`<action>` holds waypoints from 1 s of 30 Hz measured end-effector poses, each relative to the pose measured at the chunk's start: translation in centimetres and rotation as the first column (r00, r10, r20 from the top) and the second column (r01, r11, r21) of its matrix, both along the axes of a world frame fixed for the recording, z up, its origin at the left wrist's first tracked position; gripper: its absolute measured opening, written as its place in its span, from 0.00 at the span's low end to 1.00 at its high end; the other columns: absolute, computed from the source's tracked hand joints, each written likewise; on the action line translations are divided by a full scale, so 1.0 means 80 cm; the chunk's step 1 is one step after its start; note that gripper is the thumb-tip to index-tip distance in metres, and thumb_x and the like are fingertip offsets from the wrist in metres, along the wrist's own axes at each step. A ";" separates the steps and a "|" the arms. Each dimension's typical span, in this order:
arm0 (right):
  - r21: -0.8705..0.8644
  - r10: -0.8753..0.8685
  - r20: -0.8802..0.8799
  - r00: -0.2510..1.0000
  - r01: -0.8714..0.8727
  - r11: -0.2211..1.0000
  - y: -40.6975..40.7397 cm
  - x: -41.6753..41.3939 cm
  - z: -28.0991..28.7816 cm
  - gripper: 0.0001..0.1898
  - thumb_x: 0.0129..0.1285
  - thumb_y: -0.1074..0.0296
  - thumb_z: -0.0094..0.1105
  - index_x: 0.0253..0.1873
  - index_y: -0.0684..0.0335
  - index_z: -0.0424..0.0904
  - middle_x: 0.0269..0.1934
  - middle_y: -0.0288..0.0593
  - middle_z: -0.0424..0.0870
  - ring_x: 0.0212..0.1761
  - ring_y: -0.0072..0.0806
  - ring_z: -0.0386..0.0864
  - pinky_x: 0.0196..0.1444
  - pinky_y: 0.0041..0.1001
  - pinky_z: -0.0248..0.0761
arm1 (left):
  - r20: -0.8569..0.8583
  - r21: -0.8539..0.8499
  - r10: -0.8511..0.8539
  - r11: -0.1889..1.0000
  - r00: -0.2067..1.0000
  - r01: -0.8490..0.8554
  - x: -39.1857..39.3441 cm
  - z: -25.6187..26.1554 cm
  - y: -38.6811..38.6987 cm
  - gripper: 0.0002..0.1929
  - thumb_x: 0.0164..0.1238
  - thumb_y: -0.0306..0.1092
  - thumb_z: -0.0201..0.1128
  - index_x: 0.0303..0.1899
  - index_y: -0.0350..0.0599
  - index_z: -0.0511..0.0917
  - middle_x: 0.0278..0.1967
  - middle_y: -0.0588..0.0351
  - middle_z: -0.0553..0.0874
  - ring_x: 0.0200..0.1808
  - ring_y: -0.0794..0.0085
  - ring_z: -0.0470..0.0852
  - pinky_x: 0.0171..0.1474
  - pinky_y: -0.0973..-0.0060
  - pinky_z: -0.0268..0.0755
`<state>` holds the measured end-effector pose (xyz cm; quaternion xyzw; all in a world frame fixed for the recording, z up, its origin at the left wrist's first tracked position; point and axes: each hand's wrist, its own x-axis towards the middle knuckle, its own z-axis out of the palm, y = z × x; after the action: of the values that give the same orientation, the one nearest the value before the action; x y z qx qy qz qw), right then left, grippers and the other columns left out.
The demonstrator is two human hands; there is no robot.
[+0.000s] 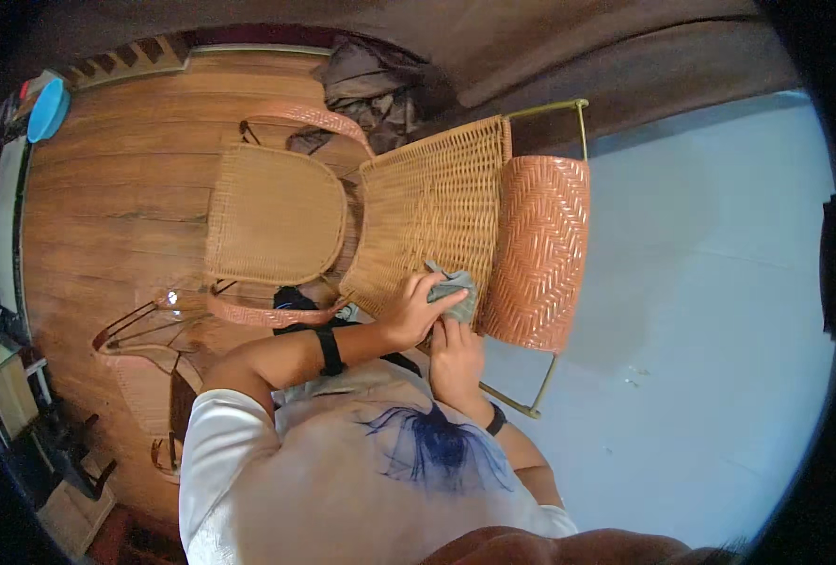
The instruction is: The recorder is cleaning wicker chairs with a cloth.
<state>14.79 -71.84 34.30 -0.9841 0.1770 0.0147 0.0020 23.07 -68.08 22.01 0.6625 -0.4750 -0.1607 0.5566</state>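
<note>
A woven rattan chair stands before me, with a tan seat (277,212), a tan backrest (432,191) and a glossy orange-brown woven headrest (541,247). My left hand (418,307) presses a crumpled grey-green cloth (457,286) between thumb and fingers, against the lower side of the backrest beside the headrest. Just below it, my right hand (455,357) lies at the backrest's edge, its fingertips at the lower end of the cloth. Whether those fingers grip the cloth or the chair is hidden.
Orange-brown woven armrests (270,312) flank the seat. A brass-coloured tube frame (548,107) extends past the headrest. Another woven chair (139,388) stands at left on the wooden floor (114,205). Dark fabric (375,85) is bunched behind. A blue basin (49,111) sits far left; a pale blue surface (686,296) fills the right.
</note>
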 end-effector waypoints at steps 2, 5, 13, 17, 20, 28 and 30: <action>-0.034 -0.036 -0.012 0.999 0.035 0.999 -0.001 0.003 0.000 0.11 0.52 0.75 0.52 0.41 0.71 0.76 0.42 0.46 0.74 0.39 0.39 0.72 0.37 0.33 0.66 | -0.035 -0.070 -0.061 0.996 0.998 0.058 0.013 0.007 -0.008 0.26 0.58 0.28 0.60 0.60 0.58 0.75 0.58 0.41 0.66 0.56 0.47 0.65 0.60 0.59 0.63; -0.085 -0.115 -0.034 0.993 0.111 0.990 -0.003 0.024 0.003 0.17 0.52 0.77 0.53 0.48 0.74 0.74 0.49 0.52 0.73 0.42 0.42 0.72 0.42 0.34 0.69 | -0.015 -0.071 -0.103 0.992 0.995 0.102 0.039 0.019 -0.030 0.26 0.56 0.27 0.61 0.59 0.54 0.75 0.59 0.40 0.64 0.59 0.46 0.63 0.62 0.59 0.62; -0.267 -0.314 -0.003 0.950 0.302 0.915 -0.017 0.074 -0.029 0.19 0.54 0.76 0.52 0.53 0.74 0.73 0.51 0.52 0.73 0.46 0.44 0.72 0.47 0.33 0.71 | 0.071 -0.183 -0.079 0.979 0.994 0.090 0.094 0.011 -0.083 0.25 0.52 0.29 0.62 0.56 0.55 0.78 0.55 0.50 0.73 0.58 0.51 0.68 0.60 0.59 0.64; -0.187 -0.362 -0.096 0.927 0.340 0.922 0.000 0.051 -0.014 0.18 0.54 0.77 0.53 0.52 0.73 0.73 0.51 0.51 0.74 0.46 0.43 0.73 0.47 0.32 0.72 | 0.108 -0.097 -0.125 0.986 0.986 0.135 0.059 -0.009 -0.050 0.25 0.54 0.31 0.63 0.58 0.58 0.77 0.56 0.51 0.72 0.59 0.53 0.67 0.60 0.60 0.64; -0.213 -0.434 -0.139 0.890 0.401 0.891 0.005 0.048 -0.016 0.19 0.54 0.77 0.53 0.52 0.72 0.73 0.50 0.51 0.74 0.45 0.43 0.73 0.47 0.33 0.71 | 0.098 -0.042 -0.123 0.991 0.988 0.127 0.049 -0.006 -0.047 0.25 0.57 0.33 0.61 0.60 0.59 0.74 0.58 0.52 0.70 0.60 0.54 0.65 0.61 0.61 0.63; -0.210 -0.424 0.109 0.899 0.438 0.874 -0.067 0.144 -0.022 0.19 0.53 0.82 0.51 0.52 0.71 0.73 0.49 0.54 0.73 0.47 0.49 0.73 0.49 0.39 0.70 | 0.110 -0.057 -0.035 0.998 0.993 0.041 0.116 0.001 -0.130 0.26 0.59 0.33 0.59 0.61 0.58 0.72 0.62 0.52 0.66 0.63 0.53 0.62 0.63 0.60 0.62; -0.227 -0.431 0.135 0.892 0.452 0.863 -0.075 0.153 -0.024 0.19 0.53 0.82 0.51 0.52 0.72 0.73 0.50 0.54 0.73 0.47 0.50 0.73 0.50 0.39 0.69 | 0.087 -0.049 0.022 0.999 0.996 -0.018 0.129 0.001 -0.145 0.27 0.58 0.33 0.59 0.62 0.59 0.71 0.63 0.53 0.66 0.63 0.52 0.62 0.64 0.59 0.61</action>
<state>27.01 -77.85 32.35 -0.9093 0.3976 -0.0482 -0.1130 33.39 -79.66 22.07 0.6598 -0.4960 -0.1144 0.5527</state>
